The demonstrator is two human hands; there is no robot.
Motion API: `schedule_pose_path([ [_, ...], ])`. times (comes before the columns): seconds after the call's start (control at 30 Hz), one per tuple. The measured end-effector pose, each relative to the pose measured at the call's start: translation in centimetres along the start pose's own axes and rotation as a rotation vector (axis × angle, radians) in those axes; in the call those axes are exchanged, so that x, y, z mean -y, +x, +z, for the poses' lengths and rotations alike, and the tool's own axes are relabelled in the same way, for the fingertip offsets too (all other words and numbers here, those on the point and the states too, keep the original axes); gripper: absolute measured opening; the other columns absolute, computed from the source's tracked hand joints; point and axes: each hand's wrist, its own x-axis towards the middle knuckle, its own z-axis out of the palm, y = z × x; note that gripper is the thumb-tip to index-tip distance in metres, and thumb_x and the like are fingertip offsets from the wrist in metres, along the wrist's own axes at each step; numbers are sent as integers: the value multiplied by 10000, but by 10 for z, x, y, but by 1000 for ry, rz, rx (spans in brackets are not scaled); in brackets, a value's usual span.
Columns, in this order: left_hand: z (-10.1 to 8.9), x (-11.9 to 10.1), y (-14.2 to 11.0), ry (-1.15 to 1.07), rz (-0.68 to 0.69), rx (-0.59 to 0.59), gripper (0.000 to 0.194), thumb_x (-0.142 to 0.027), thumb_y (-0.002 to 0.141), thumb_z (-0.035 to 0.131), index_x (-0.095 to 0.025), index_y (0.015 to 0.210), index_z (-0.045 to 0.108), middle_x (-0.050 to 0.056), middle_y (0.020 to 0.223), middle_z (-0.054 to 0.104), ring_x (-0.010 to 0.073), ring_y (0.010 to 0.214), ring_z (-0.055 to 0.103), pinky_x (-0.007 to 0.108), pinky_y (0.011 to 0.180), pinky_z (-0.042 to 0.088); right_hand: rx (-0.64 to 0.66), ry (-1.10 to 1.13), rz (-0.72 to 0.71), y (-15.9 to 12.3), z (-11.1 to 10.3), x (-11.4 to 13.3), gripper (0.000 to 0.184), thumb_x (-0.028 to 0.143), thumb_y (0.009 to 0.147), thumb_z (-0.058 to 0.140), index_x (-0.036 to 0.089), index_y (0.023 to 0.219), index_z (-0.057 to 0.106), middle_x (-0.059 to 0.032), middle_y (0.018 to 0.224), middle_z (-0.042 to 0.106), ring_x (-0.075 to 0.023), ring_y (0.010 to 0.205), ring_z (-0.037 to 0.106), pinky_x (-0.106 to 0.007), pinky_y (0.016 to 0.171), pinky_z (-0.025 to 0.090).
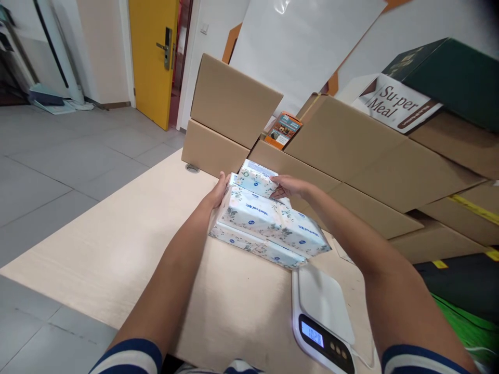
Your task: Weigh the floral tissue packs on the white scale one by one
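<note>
A stack of white, flower-printed tissue packs (268, 221) lies on the pale wooden table (117, 249), with one smaller pack (255, 179) at its far end. My left hand (219, 193) presses flat against the stack's left far end. My right hand (288, 186) has its fingers curled on the far pack's right edge. A white digital scale (325, 317) with a lit blue display stands just in front of the stack, near the table's front edge.
Several brown cardboard boxes (351, 150) are piled along the table's far and right sides. An orange booklet (283, 130) sticks up between them, and a green "Su-per Meal" box (424, 85) lies on top. A yellow door (152, 57) stands behind, across grey floor tiles.
</note>
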Motion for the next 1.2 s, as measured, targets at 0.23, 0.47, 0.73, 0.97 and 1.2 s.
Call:
schedule_pose_path([
  [0.23,5,-3,-6,68,-9,-33,878,-803,1074,171,-322,1808,184,22,1835,348,260,1721,340,434,1440,262,-20,-10,-24,-7,-1,-4,148,322,1110,605,201,1188,640,-88,981,863,-155,678,803,-262,721,672],
  [0.47,3,0,-5,64,10,-20,872,-801,1072,282,-330,1803,218,20,1798,425,285,1686,413,441,1425,312,14,-14,-66,-13,-4,-7,297,319,1091,636,269,1383,648,-65,1172,869,-138,731,815,-242,715,679],
  [0.73,9,-3,-8,63,4,-22,844,-744,1106,255,-285,1812,194,25,1842,326,298,1727,325,456,1440,279,7,11,-76,-1,4,-4,280,361,1110,617,240,1362,637,-73,1032,878,-149,692,821,-257,782,680],
  [0.97,14,-5,-11,32,20,-19,756,-710,1126,289,-347,1789,287,23,1774,485,288,1704,387,456,1455,233,6,-56,-83,2,10,0,227,378,1126,574,225,1287,622,-78,1021,855,-150,709,825,-242,750,661],
  [1.2,18,-17,-16,87,36,1,773,-685,1140,158,-256,1697,479,103,1578,701,309,1551,613,519,1399,364,-54,-175,-123,-6,12,6,507,557,1146,426,158,1091,734,-186,1150,844,-246,868,855,-395,866,698],
])
